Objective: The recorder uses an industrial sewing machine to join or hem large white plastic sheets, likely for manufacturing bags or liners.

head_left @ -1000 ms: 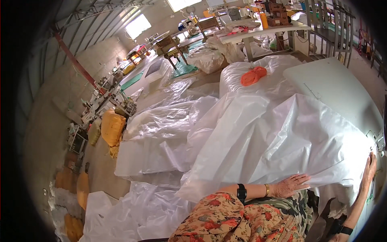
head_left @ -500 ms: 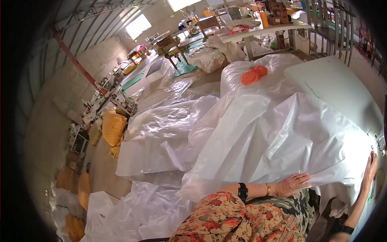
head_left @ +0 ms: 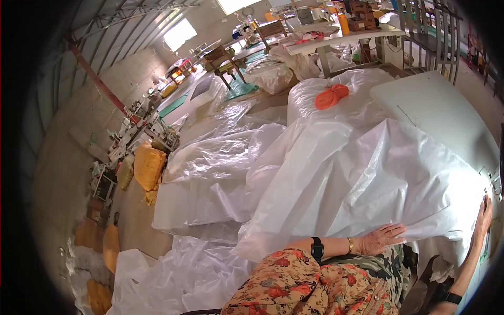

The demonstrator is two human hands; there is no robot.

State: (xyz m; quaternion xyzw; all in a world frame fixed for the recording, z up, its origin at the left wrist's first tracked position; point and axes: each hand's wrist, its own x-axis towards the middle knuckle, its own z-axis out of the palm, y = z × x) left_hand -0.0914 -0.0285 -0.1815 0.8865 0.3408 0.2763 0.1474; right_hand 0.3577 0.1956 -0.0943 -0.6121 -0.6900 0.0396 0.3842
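Overhead, a ribbed metal roof (head_left: pixel 105 37) slopes above the workroom, with a bright window (head_left: pixel 179 34) in the far wall. Below it, crumpled white plastic (head_left: pixel 205 199) covers much of the floor (head_left: pixel 142 226) on the left. The white sheet (head_left: pixel 315 184) lies in front of the person, partly over the pale desk (head_left: pixel 433 102); its long axis seems to run slantwise, from a broad, loose end at lower left up to a narrower end at the right, which points into a glaring patch of light. (Folds make its true outline hard to read.) A yellow sack (head_left: pixel 148 165) stands farther left. The left hand (head_left: pixel 375 241) rests flat on the sheet's near edge, fingers relaxed and pointing right. The right hand (head_left: pixel 483 215) is beside the lit end; whether its fingers grasp anything I cannot tell. Smallest, a gold-coloured bracelet (head_left: pixel 350 245) circles the left wrist.
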